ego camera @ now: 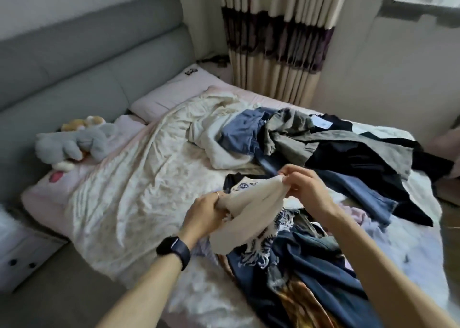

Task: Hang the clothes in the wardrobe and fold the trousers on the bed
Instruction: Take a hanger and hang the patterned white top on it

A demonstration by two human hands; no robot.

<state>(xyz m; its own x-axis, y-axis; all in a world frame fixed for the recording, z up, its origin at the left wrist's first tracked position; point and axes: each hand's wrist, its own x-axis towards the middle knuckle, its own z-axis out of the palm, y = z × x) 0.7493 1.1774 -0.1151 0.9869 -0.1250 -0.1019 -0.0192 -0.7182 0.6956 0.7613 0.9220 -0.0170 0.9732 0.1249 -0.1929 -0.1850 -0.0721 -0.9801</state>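
Headboard (pixel 87 61): grey, padded, along the left side. Below it a grey plush toy (pixel 72 143) lies on the pink sheet of the bed (pixel 39 191), near a pale pink pillow (pixel 171 91). A rumpled cream quilt (pixel 139 178) covers the middle of the mattress.

Left hand (pixel 202 213): black watch (pixel 174 249) on the wrist, ring on one finger. Fingers are curled and bunch the left edge of the cream garment (pixel 251 203).

Cream garment: held up between both hands above the near clothes pile (pixel 311 265), at the bed's near right part. It is soft, plain off-white and gathered into thick folds. Its long axis runs on a diagonal, with the upper end at the right hand and the lower end drooping toward the near left. Blue-and-white patterned cloth shows at its edges; I cannot tell whether that is the same piece.

Right hand (pixel 305 188): thumb and fingertips are pressed together, pinching the garment's top corner.

Near pile: dark blue, patterned and gold-brown fabrics, tangled. Farther right, a second heap (pixel 323 148) holds blue, grey and black clothes, one showing a white label. A striped cream-and-purple curtain (pixel 276 41) hangs behind the bed.
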